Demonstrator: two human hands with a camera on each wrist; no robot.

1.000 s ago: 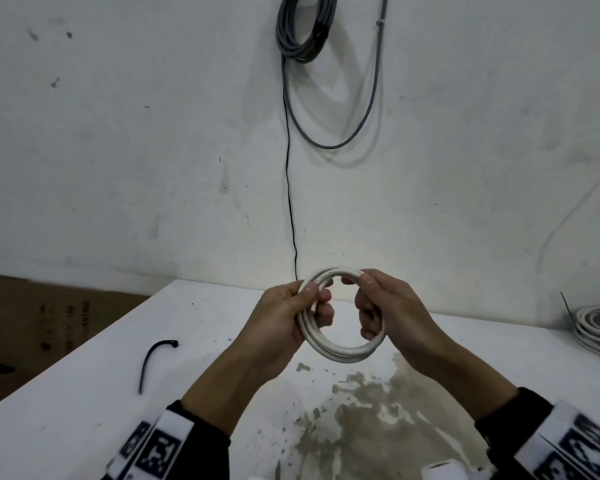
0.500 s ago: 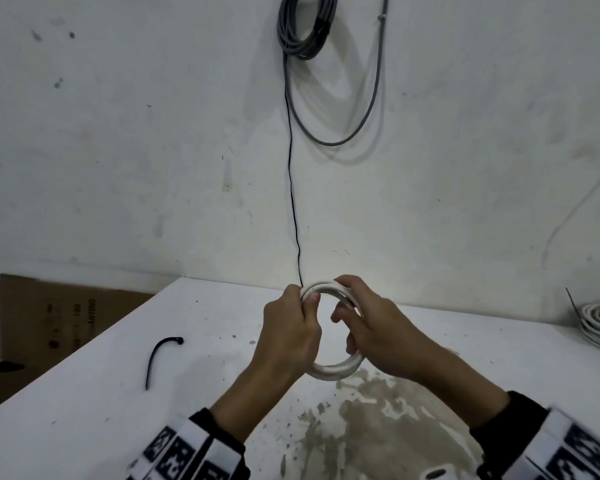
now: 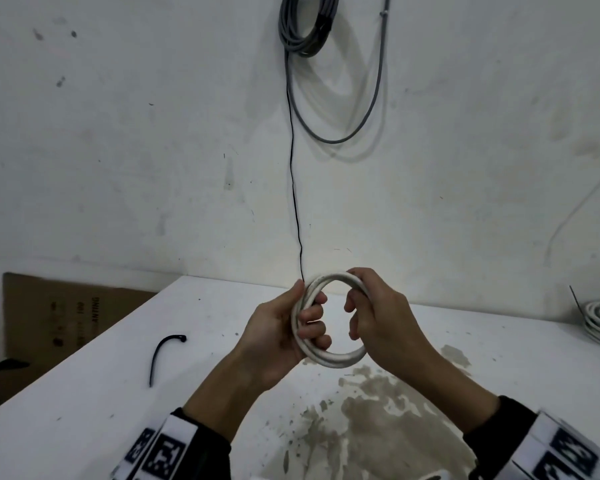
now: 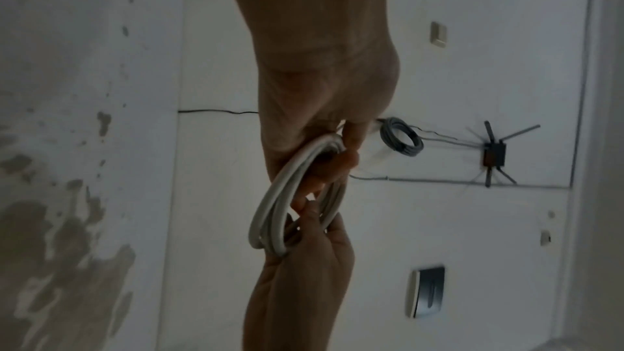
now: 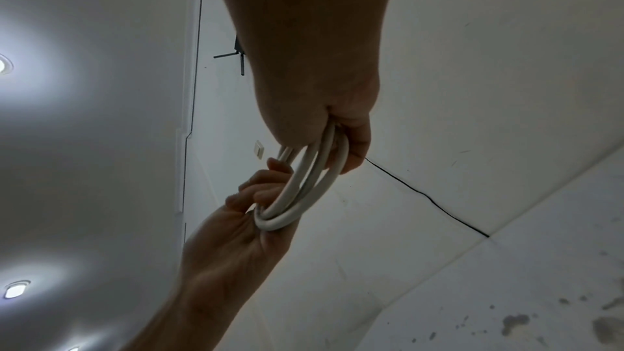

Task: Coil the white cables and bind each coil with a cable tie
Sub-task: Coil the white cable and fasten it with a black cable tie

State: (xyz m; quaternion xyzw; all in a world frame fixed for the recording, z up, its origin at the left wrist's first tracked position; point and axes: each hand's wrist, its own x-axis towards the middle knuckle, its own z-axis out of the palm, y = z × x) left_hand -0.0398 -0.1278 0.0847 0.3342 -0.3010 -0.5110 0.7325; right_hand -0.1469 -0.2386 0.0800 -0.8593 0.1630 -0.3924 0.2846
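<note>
L hand [image 3: 278,337] regripped white coil [image 3: 336,358]; R hand [image 3: 381,323] holds opposite side.

Cable tie [image 3: 163,355] left of coil [image 3: 329,355]; both above table [image 3: 84,410].

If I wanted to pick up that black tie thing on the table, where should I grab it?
Probably pinch the black cable tie around the middle of its long, nearly straight stretch, coming from above. It lies flat on the white table with its far end curled into a small hook, so the straight part likely gives the steadiest grip. Both hands currently hold the white coil.
</note>
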